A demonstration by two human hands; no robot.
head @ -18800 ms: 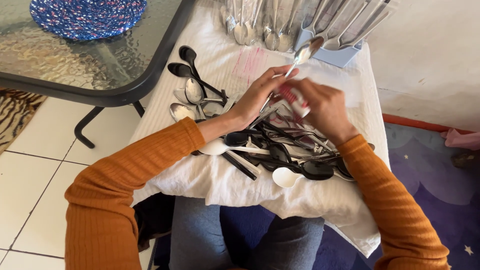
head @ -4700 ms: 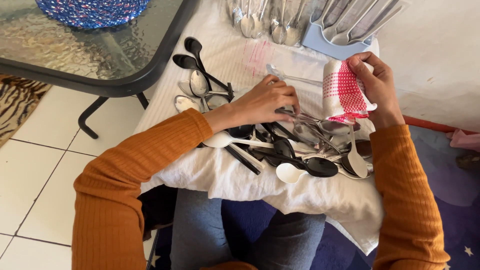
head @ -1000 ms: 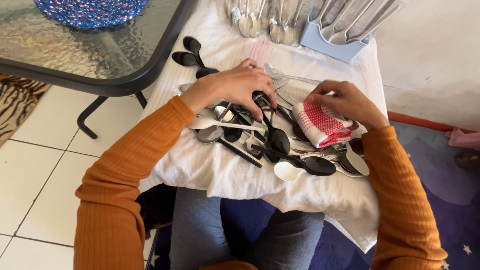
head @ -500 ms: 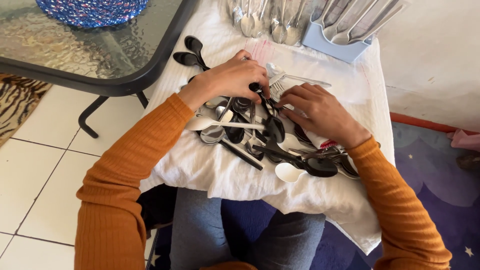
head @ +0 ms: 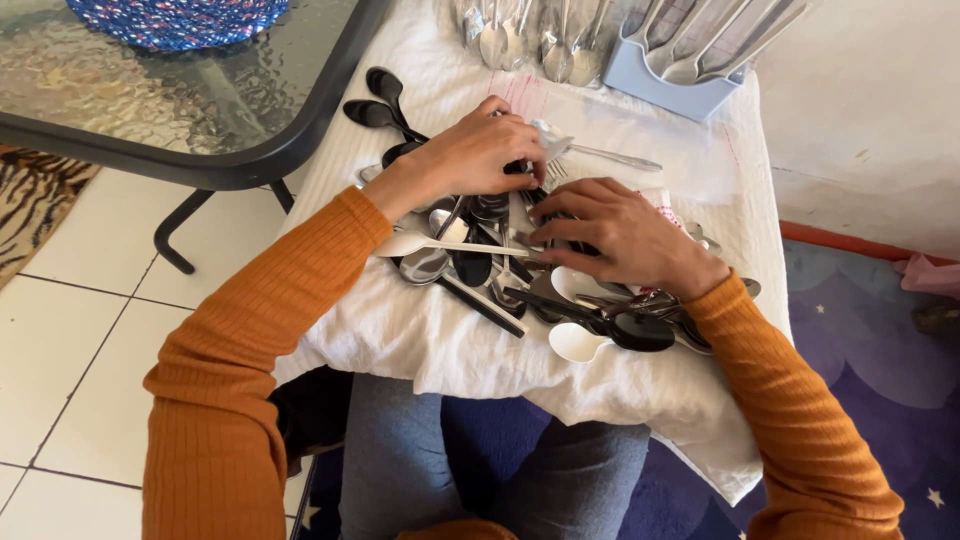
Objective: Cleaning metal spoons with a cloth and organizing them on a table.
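A glass table [head: 150, 100] with a dark rim is seen at upper left, and a blue patterned mat [head: 180, 15] is laid on it. Tiled floor [head: 70, 340] is seen below the table; a purple rug [head: 870, 370] with pale stars is spread at right.

A white cloth [head: 420, 340] is draped over a raised surface above the person's knees. A heap of cutlery [head: 530, 270] is piled on its middle: black spoons, white plastic spoons and metal spoons and forks, crossed and overlapping. One white spoon [head: 450, 245] is laid across the near left of the heap, and a second white spoon [head: 578, 343] lies at the heap's near edge. Two black spoons [head: 375, 100] are set apart at the cloth's upper left.

At the far edge a pale blue holder [head: 660, 75] is stood, with metal cutlery handles leaning in its slots. Beside it, to the left, a row of metal spoons [head: 530, 40] is laid out on the cloth.

The left hand [head: 475, 155] is pressed on the far side of the heap, fingers curled down among the pieces; whether anything is gripped cannot be told. The right hand [head: 620, 235] is spread flat over the middle of the heap, fingers open, nothing visibly clasped. A red-and-white cloth [head: 665, 200] is partly covered by that hand.
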